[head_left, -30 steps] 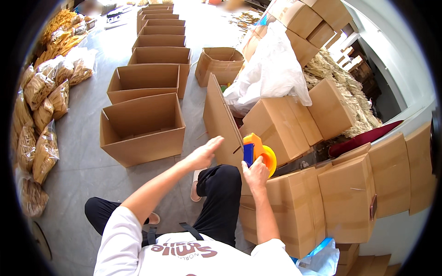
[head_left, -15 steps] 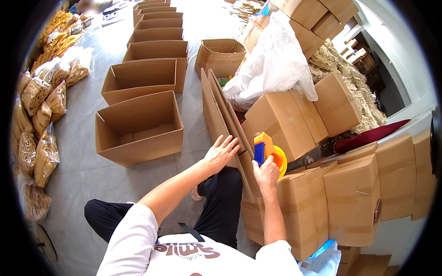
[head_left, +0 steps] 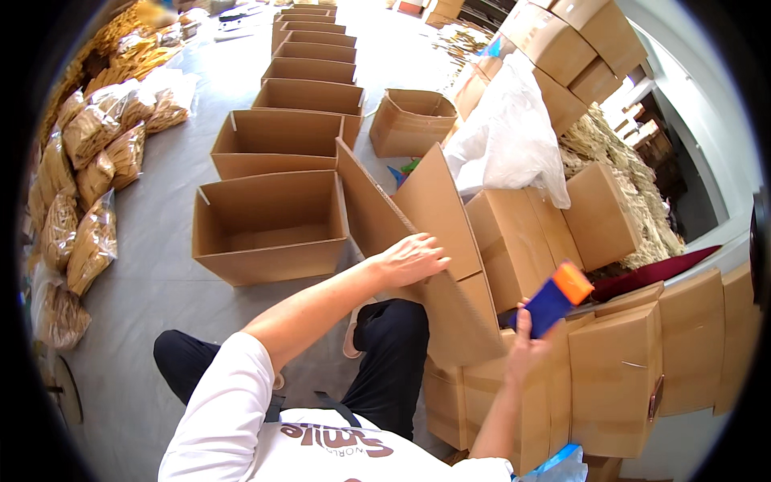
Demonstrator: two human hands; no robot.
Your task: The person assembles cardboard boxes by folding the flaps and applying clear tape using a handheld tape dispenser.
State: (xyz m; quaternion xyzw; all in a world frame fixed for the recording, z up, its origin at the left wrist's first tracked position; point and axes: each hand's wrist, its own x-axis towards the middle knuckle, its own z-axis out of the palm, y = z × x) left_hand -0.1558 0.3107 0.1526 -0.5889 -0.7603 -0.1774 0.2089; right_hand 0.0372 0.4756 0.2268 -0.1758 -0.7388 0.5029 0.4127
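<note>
On a grey warehouse floor (head_left: 152,289), our left hand (head_left: 411,259) lies flat, fingers spread, on a folded cardboard box (head_left: 418,233) that stands tilted on edge just in front of our knees. Our right hand (head_left: 526,345) is closed around a blue and orange tape dispenser (head_left: 554,299), raised beside the stacked sealed cartons (head_left: 618,369) at the right edge of the floor. We judge the flattened box light but broad and floppy along its creases, best taken by its stiff outer edges or pressed open at a corner; its matt brown board should not slip under a palm. The dispenser looks like hard, smooth plastic, easy to hold by its handle. A row of open brown boxes (head_left: 269,221) runs toward the far edge of the floor, clear bags of pale goods (head_left: 88,185) line the left edge, and a white plastic sack (head_left: 506,136) slumps over cartons behind.
</note>
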